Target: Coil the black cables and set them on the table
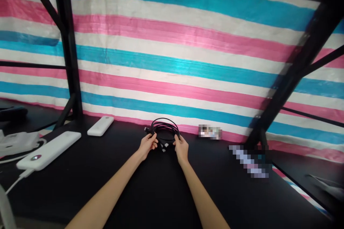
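Observation:
A coiled black cable [164,124] is held between my two hands over the black table, near its back edge. My left hand [147,145] pinches the left side of the coil, fingers curled round it. On the opposite side my right hand [181,148] grips the loop between thumb and fingers. Several connector ends hang together at the bottom of the coil, with pale metal tips [164,146] showing between my hands. Another dark plug [146,129] sticks out at the upper left, just above my left hand.
Two white power banks, a larger one [51,150] with a cable plugged in and a smaller one [100,126], lie left on the black table [129,193]. White chargers [20,143] sit far left. Pixelated items [210,132] lie right. Black metal posts [70,50] and striped sheeting [172,61] stand behind.

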Motion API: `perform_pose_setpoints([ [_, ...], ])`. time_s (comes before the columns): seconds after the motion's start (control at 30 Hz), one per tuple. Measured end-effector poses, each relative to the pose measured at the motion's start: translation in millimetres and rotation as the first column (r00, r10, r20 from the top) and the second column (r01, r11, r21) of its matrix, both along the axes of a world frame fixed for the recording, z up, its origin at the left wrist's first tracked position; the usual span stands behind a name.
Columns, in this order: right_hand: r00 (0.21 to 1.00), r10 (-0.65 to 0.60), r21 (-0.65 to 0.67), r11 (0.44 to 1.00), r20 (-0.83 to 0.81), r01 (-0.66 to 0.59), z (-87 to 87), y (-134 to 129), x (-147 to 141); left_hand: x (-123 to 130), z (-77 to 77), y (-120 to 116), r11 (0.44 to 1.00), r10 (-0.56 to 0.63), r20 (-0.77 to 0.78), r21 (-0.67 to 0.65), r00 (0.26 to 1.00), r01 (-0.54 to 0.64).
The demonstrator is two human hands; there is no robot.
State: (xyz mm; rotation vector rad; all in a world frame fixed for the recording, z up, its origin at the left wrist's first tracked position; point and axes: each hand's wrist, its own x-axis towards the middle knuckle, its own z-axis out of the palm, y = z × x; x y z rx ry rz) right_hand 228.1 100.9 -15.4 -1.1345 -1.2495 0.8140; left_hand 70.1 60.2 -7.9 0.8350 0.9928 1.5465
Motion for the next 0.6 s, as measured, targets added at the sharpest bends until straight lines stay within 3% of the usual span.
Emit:
perform_pose_setpoints([
  [0.23,0.998,-0.038,0.047,0.998,0.053,0.036,-5.1,-0.7,2.7,5.2,0.7,-1.3,0.999,-0.050,-0.072,0.006,0.996,0.051],
  [0.4,0.986,-0.120,-0.040,0.991,0.120,0.125,-1.4,-9.1,5.2,11.4,4.4,-8.1,0.999,0.027,-0.100,-0.035,0.995,-0.030],
  [0.6,0.984,-0.011,-0.158,0.987,0.176,0.040,-0.2,-7.5,6.7,12.8,8.2,-17.1,0.997,0.055,-0.074,-0.058,0.996,-0.060],
])
